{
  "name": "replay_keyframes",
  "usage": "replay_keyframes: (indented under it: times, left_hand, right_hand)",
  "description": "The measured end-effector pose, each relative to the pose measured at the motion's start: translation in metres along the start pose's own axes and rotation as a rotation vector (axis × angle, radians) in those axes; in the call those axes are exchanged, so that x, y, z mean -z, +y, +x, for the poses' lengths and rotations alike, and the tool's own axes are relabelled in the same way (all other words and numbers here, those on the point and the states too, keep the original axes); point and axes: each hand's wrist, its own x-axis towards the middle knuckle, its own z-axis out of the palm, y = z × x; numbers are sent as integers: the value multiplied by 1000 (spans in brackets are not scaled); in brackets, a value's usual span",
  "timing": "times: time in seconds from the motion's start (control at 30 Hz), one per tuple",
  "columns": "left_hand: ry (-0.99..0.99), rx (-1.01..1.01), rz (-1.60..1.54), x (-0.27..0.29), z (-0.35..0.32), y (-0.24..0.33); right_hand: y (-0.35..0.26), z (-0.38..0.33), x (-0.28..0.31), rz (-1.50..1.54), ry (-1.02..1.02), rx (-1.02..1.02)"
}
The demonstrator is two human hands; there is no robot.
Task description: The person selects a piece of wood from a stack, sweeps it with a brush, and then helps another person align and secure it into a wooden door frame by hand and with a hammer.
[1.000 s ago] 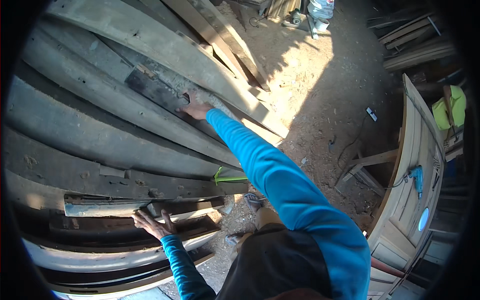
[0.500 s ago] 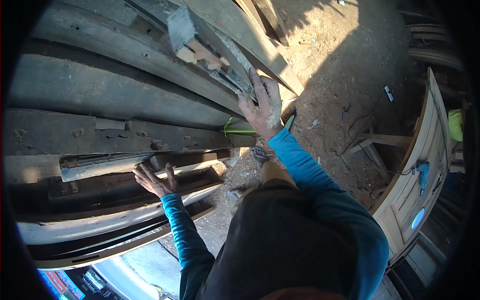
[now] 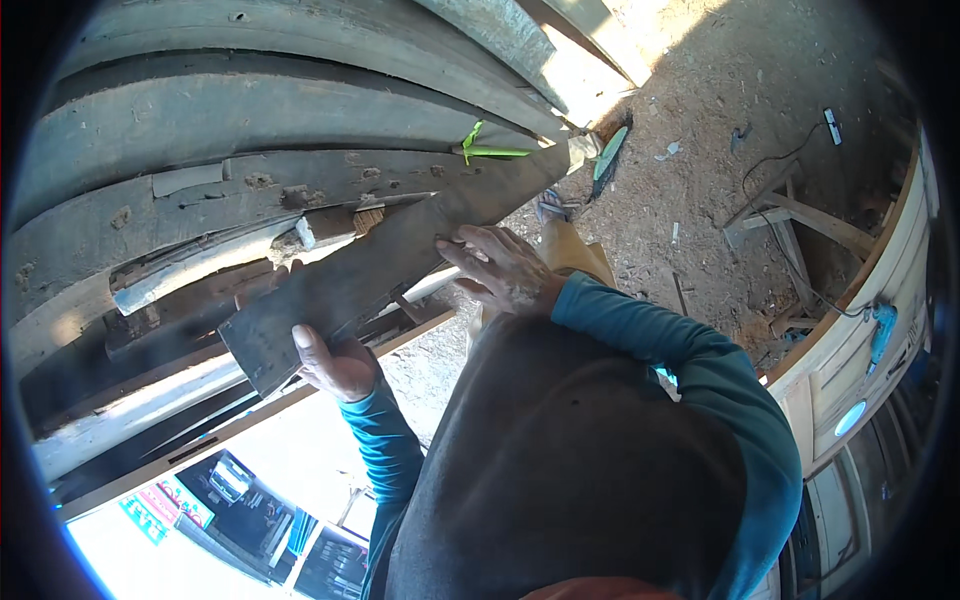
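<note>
A dark, weathered wooden plank (image 3: 390, 255) lies slantwise in front of me, over the stacked timbers. My left hand (image 3: 340, 368) grips its near left end, the thumb on the top face and the fingertips showing past the far edge. Against the plank's near edge, around its middle, rests my right hand (image 3: 505, 272); its fingers are stretched and spread, the fingertips touching the wood, not wrapped round it.
Long beams (image 3: 300, 110) are stacked on the left, with a bright green strap (image 3: 490, 150) near their ends. A panelled wooden door (image 3: 850, 380) at the right carries a blue power tool (image 3: 882, 335). A wooden trestle (image 3: 800, 225) and cord stand on the debris-strewn ground (image 3: 700, 190).
The plank has come down from the upper beams and now lies across in front of me. My left hand has left the stack and taken its end; my right hand has moved nearer my body.
</note>
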Motion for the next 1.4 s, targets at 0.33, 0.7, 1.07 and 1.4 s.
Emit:
replay_keyframes:
  times: [0.33,0.7,1.07,1.4]
  left_hand:
    - [-43,53,176,-15,-26,35]
    - [-68,-220,-73,37,-52,33]
    - [402,-372,-390,259,-127,153]
    - [751,-431,216,320,-214,185]
  right_hand:
    - [11,14,4,-128,-66,-62]
    - [-13,47,16,-86,-396,231]
    - [-239,-6,-78,-196,-376,481]
    - [-299,-36,-144,81,-551,693]
